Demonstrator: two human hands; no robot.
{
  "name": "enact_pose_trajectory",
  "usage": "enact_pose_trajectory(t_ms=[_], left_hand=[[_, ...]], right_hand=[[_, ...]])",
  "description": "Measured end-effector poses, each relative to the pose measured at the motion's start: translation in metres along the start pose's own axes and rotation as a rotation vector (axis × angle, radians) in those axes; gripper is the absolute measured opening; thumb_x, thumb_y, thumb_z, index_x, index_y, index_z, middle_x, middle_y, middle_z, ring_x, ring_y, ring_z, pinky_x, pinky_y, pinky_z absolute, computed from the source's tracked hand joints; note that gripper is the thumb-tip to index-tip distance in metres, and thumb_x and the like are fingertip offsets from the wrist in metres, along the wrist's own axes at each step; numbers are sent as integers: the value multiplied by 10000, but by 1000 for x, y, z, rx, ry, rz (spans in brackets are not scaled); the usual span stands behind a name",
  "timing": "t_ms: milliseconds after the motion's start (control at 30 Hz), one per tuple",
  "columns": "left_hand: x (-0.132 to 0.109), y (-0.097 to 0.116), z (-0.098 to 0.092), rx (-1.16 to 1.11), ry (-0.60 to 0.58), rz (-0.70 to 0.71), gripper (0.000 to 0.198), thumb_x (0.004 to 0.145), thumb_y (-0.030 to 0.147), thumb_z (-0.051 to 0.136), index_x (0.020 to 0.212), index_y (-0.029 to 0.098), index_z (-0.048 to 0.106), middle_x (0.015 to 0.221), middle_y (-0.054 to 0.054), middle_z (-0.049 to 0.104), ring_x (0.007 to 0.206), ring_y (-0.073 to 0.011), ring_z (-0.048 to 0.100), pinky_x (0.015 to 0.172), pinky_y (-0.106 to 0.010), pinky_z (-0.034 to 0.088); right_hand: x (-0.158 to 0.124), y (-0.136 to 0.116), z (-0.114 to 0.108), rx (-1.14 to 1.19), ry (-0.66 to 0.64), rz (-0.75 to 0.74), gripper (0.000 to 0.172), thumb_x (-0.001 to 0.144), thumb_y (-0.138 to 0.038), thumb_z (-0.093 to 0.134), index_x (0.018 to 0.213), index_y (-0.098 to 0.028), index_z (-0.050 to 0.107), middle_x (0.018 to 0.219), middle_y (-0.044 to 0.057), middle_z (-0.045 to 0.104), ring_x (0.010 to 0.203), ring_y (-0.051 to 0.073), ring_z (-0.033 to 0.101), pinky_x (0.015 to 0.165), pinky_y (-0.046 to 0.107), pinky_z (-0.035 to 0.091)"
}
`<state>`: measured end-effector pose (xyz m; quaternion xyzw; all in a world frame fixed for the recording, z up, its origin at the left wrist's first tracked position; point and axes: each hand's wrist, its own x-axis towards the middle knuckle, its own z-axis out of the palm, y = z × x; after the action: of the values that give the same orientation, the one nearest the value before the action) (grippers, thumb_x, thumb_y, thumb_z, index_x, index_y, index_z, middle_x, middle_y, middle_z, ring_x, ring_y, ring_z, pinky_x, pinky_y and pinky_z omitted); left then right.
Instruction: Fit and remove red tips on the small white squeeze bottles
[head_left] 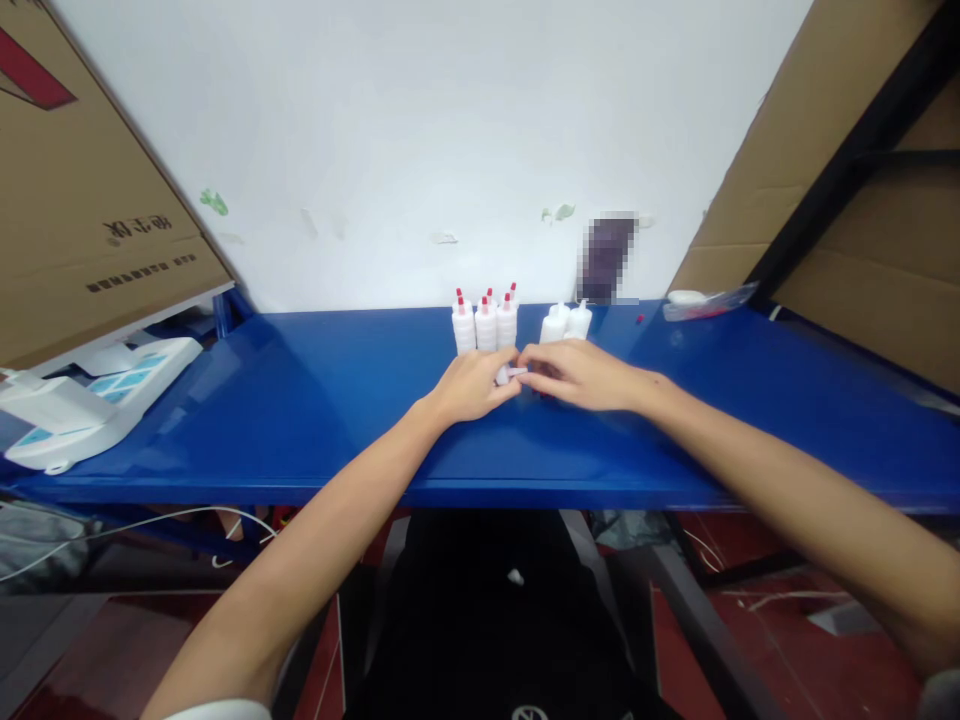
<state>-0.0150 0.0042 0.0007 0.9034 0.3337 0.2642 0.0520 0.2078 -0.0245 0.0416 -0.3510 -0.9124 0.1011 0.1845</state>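
Observation:
Both my hands meet over the middle of the blue table (315,400). My left hand (469,385) is closed around a small white bottle (504,375), whose tip points right. My right hand (577,375) pinches at that tip; something red shows under its fingers, too small to name. Just behind my hands stands a group of several white bottles with red caps (485,318). To their right stand white bottles without caps (566,322).
A white weighing scale (90,400) sits at the table's left end. Cardboard boxes (82,190) lean at the left and right. A plastic bag with a white lid (701,300) lies at the back right. A tiny red cap (639,319) lies near it.

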Motion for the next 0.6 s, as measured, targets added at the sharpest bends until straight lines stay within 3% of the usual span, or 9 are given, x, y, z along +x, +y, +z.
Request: enact_pose_trajectory(t_ms=[100, 200, 300, 367, 433, 600], left_hand=[[0, 2, -2, -91, -36, -20, 397, 926, 423, 599, 1268, 221, 603, 813, -9, 692, 714, -198, 645, 666, -289, 451], [0, 4, -4, -150, -63, -46, 644, 883, 477, 652, 1435, 219, 446, 803, 9, 646, 688, -188, 610, 669, -303, 464], [1, 2, -5, -155, -47, -32, 345, 923, 340, 519, 1235, 193, 520, 825, -9, 613, 698, -182, 564, 678, -323, 452], [1, 0, -5, -169, -38, -4, 162, 924, 252, 437, 1034, 191, 540, 834, -25, 608, 713, -183, 545, 686, -332, 442], [2, -2, -5, -189, -48, 30, 143, 946, 235, 403, 932, 189, 538, 843, -39, 618, 747, -189, 557, 718, -338, 455], [4, -4, -2, -214, -50, 85, 308, 1044, 340, 394, 1078, 174, 652, 1037, -80, 697, 929, -204, 645, 894, -345, 503]], right_hand=[[1, -2, 3, -54, 39, -16, 338, 1047, -429, 384, 931, -207, 610, 839, 52, 681, 704, 180, 567, 655, 317, 353], [-2, 7, -9, -246, 266, 172, 269, 995, -351, 410, 901, -207, 617, 794, 71, 674, 683, 208, 551, 634, 341, 309], [-6, 22, -26, -409, 476, 437, 231, 936, -306, 445, 885, -195, 641, 771, 110, 668, 696, 251, 556, 630, 362, 281], [-8, 32, -32, -447, 484, 533, 237, 926, -306, 450, 875, -193, 652, 767, 124, 669, 714, 273, 563, 651, 374, 295], [-9, 41, -32, -461, 446, 574, 254, 923, -307, 442, 849, -189, 654, 768, 133, 671, 735, 289, 570, 700, 396, 324], [-4, 51, -23, -449, 382, 594, 273, 926, -333, 437, 774, -195, 616, 719, 99, 647, 707, 269, 554, 858, 481, 334]])
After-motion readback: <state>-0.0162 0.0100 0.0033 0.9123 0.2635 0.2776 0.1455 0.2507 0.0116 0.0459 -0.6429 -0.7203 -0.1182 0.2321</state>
